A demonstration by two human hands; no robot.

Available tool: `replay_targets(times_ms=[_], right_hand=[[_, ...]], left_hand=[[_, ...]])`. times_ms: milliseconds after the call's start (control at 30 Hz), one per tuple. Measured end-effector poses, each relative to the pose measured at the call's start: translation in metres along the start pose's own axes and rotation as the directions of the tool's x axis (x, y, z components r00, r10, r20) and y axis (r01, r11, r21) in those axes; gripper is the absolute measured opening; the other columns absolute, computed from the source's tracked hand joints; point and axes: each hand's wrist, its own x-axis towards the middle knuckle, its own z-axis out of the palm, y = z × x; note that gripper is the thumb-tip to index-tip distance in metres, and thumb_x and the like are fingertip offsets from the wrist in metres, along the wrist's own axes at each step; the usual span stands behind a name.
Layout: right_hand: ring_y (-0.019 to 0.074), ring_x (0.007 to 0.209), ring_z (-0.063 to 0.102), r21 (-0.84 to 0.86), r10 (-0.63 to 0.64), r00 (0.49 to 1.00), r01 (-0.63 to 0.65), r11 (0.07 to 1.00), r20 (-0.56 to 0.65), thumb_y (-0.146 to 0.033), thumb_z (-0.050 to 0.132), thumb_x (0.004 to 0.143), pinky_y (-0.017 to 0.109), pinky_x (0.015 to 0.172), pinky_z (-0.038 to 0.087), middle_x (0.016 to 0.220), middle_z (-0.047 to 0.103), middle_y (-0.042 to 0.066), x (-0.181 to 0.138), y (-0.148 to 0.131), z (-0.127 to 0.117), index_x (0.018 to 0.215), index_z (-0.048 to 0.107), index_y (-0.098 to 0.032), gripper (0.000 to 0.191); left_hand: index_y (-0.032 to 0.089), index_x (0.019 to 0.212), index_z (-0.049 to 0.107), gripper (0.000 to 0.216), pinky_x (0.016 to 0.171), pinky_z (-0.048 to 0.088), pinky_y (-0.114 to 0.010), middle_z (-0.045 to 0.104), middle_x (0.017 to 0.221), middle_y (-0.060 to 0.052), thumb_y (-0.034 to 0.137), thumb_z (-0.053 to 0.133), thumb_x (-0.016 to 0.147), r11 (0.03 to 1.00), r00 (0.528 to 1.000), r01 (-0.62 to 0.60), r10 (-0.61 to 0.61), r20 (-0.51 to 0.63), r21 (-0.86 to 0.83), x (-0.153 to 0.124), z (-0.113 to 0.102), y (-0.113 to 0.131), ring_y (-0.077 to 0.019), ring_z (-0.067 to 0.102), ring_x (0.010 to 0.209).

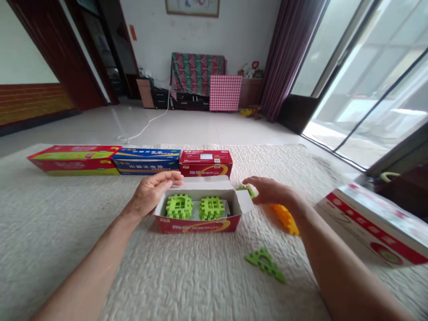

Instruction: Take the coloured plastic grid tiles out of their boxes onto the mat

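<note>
An open red cardboard box (200,226) sits on the cream mat in front of me. Inside it are two stacks of lime-green interlocking plastic blocks, a left stack (179,206) and a right stack (211,208). My left hand (152,191) grips the box at its left rear corner, thumb against the fingers; the left flap is hidden. Just right of the box, my right hand (269,191) has its fingers and thumb apart, beside another green block (247,191) partly covered by the right flap. Orange block pieces (286,219) lie under my right wrist. A green triangular piece (265,264) lies nearer me.
Behind the box stand a long red-and-yellow box (76,160), a blue box (147,161) and a closed red box (205,163) in a row. A white-and-red carton (377,227) stands at the right. A white cable (147,125) crosses the floor beyond the mat.
</note>
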Motion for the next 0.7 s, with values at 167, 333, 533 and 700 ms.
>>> replay_targets(times_ms=[167, 333, 533, 700], right_hand=[[0.0254, 0.097, 0.064, 0.006, 0.01, 0.999, -0.01, 1.0, 0.034, -0.017, 0.071, 0.066, 0.041, 0.086, 0.051, 0.104, 0.067, 0.009, 0.001, -0.007, 0.005, 0.097, 0.067, -0.021, 0.031], [0.0228, 0.093, 0.063, -0.024, 0.068, 0.997, -0.067, 0.997, 0.043, -0.022, 0.07, 0.068, 0.037, 0.083, 0.051, 0.105, 0.065, 0.009, 0.002, -0.003, 0.001, 0.106, 0.063, -0.02, 0.038], [0.0261, 0.093, 0.062, -0.029, 0.115, 0.96, -0.126, 0.992, -0.255, -0.033, 0.068, 0.074, 0.04, 0.082, 0.051, 0.107, 0.064, 0.013, -0.007, -0.013, -0.027, 0.114, 0.062, -0.016, 0.044], [0.0224, 0.096, 0.063, 0.123, -0.148, 0.934, 0.197, 0.973, -0.327, -0.039, 0.07, 0.075, 0.037, 0.086, 0.05, 0.109, 0.066, 0.007, -0.021, -0.065, -0.045, 0.113, 0.063, -0.02, 0.044]], left_hand=[[0.015, 0.098, 0.072, 0.034, 0.086, 0.055, -0.034, 0.074, 0.103, -0.01, 0.04, 0.07, 0.074, 1.0, 1.0, 0.011, -0.011, 0.002, -0.001, 0.0, 0.0, -0.001, -0.0242, 0.07, 0.096], [0.016, 0.1, 0.071, 0.033, 0.086, 0.054, -0.034, 0.075, 0.1, -0.009, 0.039, 0.068, 0.076, 1.0, 1.0, 0.016, -0.016, 0.016, 0.007, 0.0, -0.002, -0.003, -0.0237, 0.07, 0.097], [0.016, 0.1, 0.071, 0.031, 0.089, 0.054, -0.034, 0.075, 0.096, -0.009, 0.037, 0.066, 0.078, 0.999, 0.999, -0.013, 0.012, 0.03, 0.029, 0.0, -0.003, -0.004, -0.0231, 0.07, 0.095], [0.016, 0.1, 0.071, 0.03, 0.091, 0.052, -0.036, 0.075, 0.095, -0.008, 0.036, 0.065, 0.079, 0.998, 0.999, -0.025, 0.023, 0.033, 0.051, 0.001, -0.002, -0.003, -0.0231, 0.07, 0.094]])
